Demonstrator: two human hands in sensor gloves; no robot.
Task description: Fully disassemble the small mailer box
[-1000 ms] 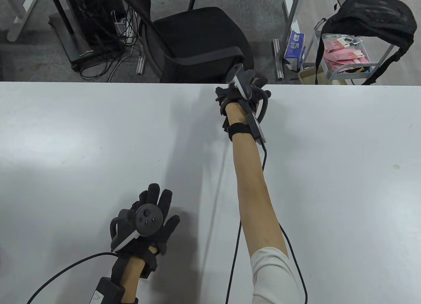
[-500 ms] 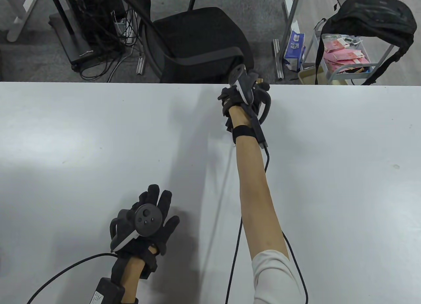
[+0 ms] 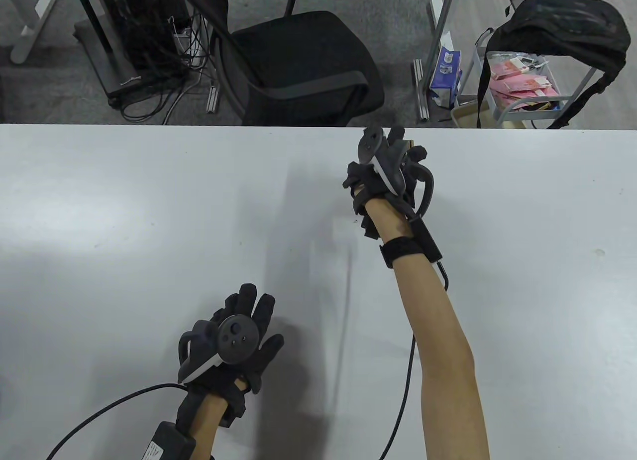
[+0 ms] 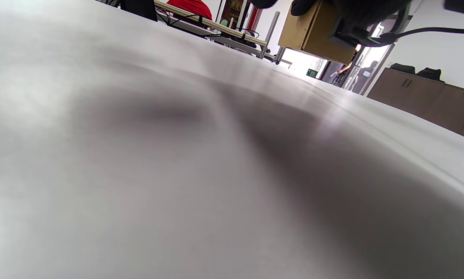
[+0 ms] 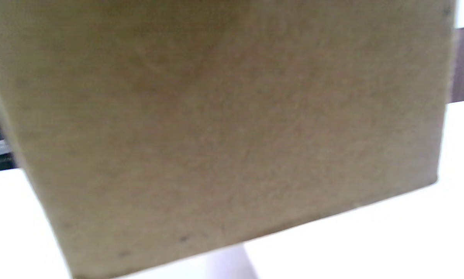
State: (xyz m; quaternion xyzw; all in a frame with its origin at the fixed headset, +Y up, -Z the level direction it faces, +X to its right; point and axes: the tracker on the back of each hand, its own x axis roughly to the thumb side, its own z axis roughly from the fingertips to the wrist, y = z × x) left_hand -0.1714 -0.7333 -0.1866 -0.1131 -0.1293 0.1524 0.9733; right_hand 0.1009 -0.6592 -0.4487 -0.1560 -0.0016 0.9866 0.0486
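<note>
My right hand [image 3: 402,149] grips a small brown cardboard mailer box and holds it above the white table [image 3: 124,221] near the far edge. In the table view only a tan sliver of the box [image 3: 408,143] shows past the fingers and tracker. The box [image 5: 224,128] fills the right wrist view as a closed flat face. The left wrist view shows the box [image 4: 313,33] lifted off the table under my right hand [image 4: 356,9]. My left hand [image 3: 251,320] rests flat on the table near the front, fingers spread, holding nothing.
Beyond the table's far edge stand a black chair [image 3: 298,66], a metal cart with pink packets [image 3: 522,86] and a black backpack [image 3: 562,27]. Cables trail from both wrists across the table.
My right hand has drawn back from the far table edge toward me and to the right, with the box in it. My left hand has shifted slightly right.
</note>
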